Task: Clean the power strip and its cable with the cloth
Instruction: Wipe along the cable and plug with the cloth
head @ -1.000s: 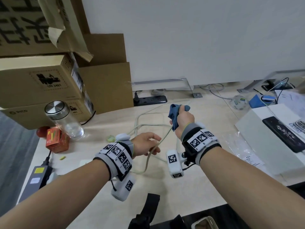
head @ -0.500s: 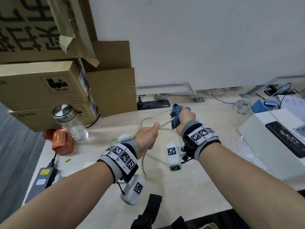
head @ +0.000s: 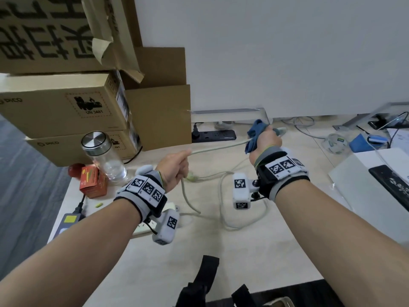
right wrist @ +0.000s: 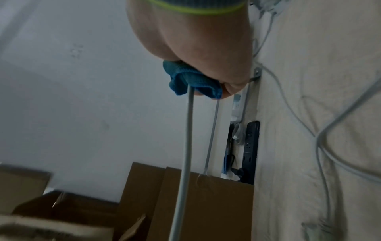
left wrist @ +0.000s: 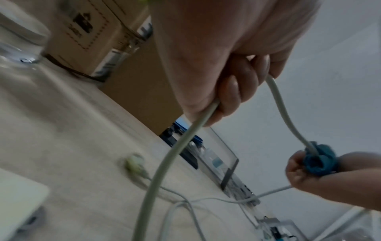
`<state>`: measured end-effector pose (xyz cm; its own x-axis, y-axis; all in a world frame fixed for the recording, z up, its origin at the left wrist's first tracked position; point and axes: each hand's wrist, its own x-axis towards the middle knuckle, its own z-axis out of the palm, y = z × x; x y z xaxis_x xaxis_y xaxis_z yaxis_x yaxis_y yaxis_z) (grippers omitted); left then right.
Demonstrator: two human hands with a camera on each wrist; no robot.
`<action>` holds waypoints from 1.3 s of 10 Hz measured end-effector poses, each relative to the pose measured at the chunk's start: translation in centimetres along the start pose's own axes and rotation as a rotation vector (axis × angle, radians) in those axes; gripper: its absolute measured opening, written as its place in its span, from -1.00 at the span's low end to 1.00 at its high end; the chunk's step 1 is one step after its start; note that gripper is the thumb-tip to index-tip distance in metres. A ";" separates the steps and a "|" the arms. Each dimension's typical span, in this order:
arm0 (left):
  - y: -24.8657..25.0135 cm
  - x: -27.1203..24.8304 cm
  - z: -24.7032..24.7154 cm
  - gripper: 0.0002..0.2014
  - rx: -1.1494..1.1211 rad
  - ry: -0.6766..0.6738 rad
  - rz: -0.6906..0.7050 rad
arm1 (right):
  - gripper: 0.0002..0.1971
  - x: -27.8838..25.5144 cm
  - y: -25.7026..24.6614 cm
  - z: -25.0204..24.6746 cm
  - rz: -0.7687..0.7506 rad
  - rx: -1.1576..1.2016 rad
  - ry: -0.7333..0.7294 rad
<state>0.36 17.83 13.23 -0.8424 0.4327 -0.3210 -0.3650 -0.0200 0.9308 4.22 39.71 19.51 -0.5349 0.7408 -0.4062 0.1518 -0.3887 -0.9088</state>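
Note:
My left hand (head: 177, 167) grips the pale grey cable (head: 219, 147) in a fist above the desk. My right hand (head: 266, 140) is further back and to the right, closed round a blue cloth (head: 254, 134) wrapped about the same cable. The cable runs nearly straight between the two fists, and a short end sticks out past the right hand. Its slack loops lie on the desk below. In the left wrist view the fingers (left wrist: 233, 81) curl round the cable (left wrist: 177, 150), with the cloth (left wrist: 321, 161) beyond. A white power strip (head: 141, 231) lies mostly hidden under my left wrist.
Cardboard boxes (head: 66, 111) are stacked at the back left, with a glass bottle (head: 104, 156) and an orange packet (head: 93, 180) in front. A black power strip (head: 213, 135) lies by the wall. A white box (head: 358, 185) with a phone on it sits at the right.
Both hands have risen and drawn apart. The right hand has slid the cloth along the cable toward the back right, and the cable between the fists has gone from slack to nearly straight.

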 end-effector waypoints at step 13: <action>2.1 0.1 2.8 -0.69 1.103 0.039 0.301 | -0.43 -4.3 3.6 6.0 0.167 -0.095 -0.103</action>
<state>0.64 20.36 15.69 -0.8557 0.5155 -0.0458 0.3842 0.6920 0.6112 2.06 31.79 18.60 -0.5773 0.6087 -0.5443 0.3203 -0.4443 -0.8366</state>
